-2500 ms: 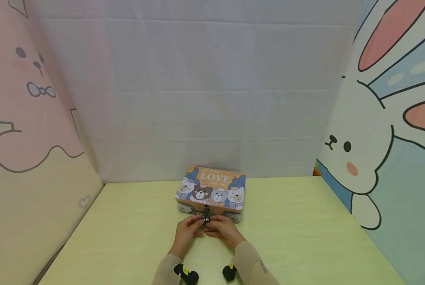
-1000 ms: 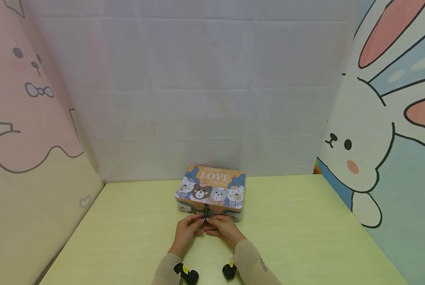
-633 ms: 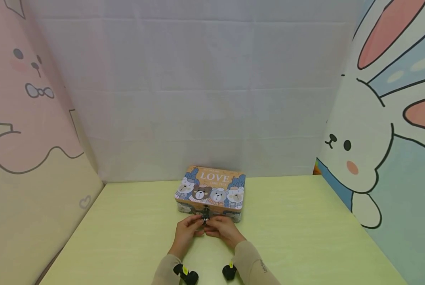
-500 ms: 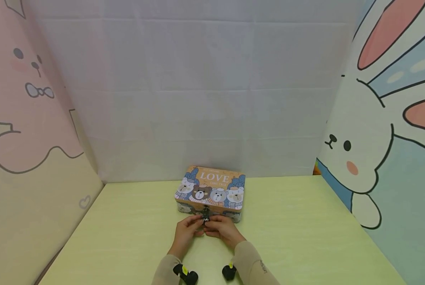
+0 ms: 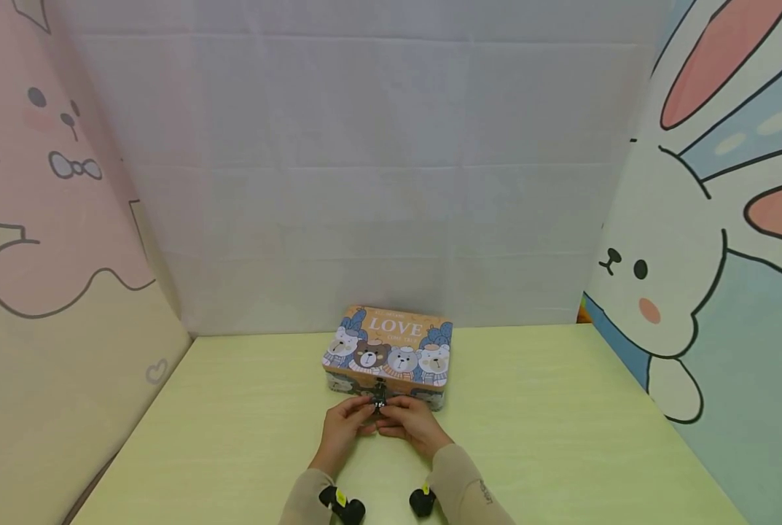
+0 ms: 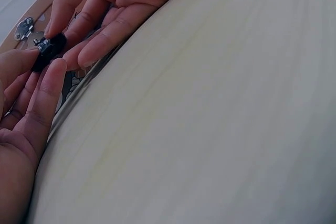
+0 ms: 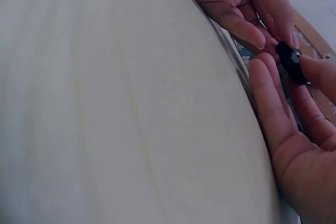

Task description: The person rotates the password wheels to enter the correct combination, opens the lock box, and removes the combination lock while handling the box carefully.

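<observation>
Left hand (image 5: 342,429), pinching one end of a small black lock (image 5: 379,402); right hand (image 5: 415,424), pinching the other, equally near. Lock between both, at the front of the bear box (image 5: 391,350), long side seemingly parallel to that face.

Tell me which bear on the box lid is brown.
The second bear from the left on the box lid; the other three are pale.

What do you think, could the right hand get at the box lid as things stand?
Probably yes: the right hand is near the front of the box lid, and nothing visible blocks the way, though it is holding a small black object.
</observation>
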`<control>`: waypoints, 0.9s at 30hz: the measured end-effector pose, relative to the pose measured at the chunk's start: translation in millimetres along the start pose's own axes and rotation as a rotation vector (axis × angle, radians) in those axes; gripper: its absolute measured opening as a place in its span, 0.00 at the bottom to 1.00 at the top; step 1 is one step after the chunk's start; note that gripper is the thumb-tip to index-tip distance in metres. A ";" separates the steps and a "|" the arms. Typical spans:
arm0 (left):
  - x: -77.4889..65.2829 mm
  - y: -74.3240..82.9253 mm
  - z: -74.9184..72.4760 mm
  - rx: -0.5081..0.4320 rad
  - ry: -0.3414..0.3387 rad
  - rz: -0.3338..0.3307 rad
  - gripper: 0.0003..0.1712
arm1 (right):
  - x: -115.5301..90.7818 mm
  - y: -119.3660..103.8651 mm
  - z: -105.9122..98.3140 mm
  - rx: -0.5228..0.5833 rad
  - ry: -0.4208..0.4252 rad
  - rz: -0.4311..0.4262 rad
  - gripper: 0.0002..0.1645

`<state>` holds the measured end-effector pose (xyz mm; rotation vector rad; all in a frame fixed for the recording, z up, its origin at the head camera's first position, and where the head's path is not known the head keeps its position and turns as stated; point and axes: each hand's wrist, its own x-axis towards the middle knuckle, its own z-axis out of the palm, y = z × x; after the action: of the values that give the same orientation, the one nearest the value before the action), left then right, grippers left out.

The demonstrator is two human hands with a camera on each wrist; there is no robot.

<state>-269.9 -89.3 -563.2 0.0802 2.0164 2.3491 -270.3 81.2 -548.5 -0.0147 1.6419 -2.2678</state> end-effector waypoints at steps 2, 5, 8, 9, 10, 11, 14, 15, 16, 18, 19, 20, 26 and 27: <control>-0.3 0.6 -0.1 -0.001 -0.001 0.000 0.19 | 0.3 -0.3 0.4 -0.005 0.003 0.001 0.14; -0.4 1.0 -0.1 -0.006 -0.002 0.000 0.19 | 0.7 -0.6 1.2 -0.013 0.009 0.003 0.11; -0.4 1.0 -0.1 -0.010 -0.003 0.002 0.19 | 1.1 -1.3 1.8 -0.020 0.011 0.004 0.09; -0.6 1.0 -0.1 -0.009 -0.004 0.005 0.19 | 1.2 -1.4 1.8 -0.021 0.010 0.004 0.09; -0.5 0.9 0.0 -0.010 -0.004 0.005 0.19 | 1.3 -1.4 1.7 -0.022 0.010 0.005 0.09; -0.7 0.8 0.0 -0.009 -0.004 0.007 0.19 | 1.4 -1.6 1.7 -0.021 0.009 0.007 0.09; -0.8 0.4 -0.1 -0.008 -0.007 0.008 0.19 | 2.0 -1.3 1.1 -0.021 0.007 0.010 0.09; -0.9 0.4 -0.1 -0.007 -0.009 0.010 0.19 | 2.2 -1.1 0.9 -0.022 0.006 0.011 0.09; -0.9 0.4 -0.1 -0.007 -0.009 0.008 0.20 | 2.4 -0.9 0.7 -0.022 0.006 0.012 0.09; -1.2 0.7 0.0 -0.006 -0.011 0.006 0.20 | 2.8 -0.6 0.5 -0.022 0.005 0.013 0.08; -1.2 1.0 0.1 -0.005 -0.010 0.003 0.20 | 2.9 -0.6 0.5 -0.022 0.005 0.013 0.08; -1.4 1.6 0.3 -0.006 -0.009 0.002 0.20 | 3.0 -0.6 0.5 -0.022 0.005 0.013 0.08; -2.0 2.2 0.2 -0.004 -0.017 0.011 0.20 | 2.5 -1.0 0.8 -0.024 0.006 0.011 0.09; -2.0 2.0 0.1 -0.003 -0.017 0.010 0.20 | 2.4 -1.0 0.9 -0.025 0.005 0.011 0.09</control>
<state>-267.9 -89.7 -561.2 0.1109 2.0094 2.3492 -272.6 80.0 -547.7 -0.0052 1.6687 -2.2408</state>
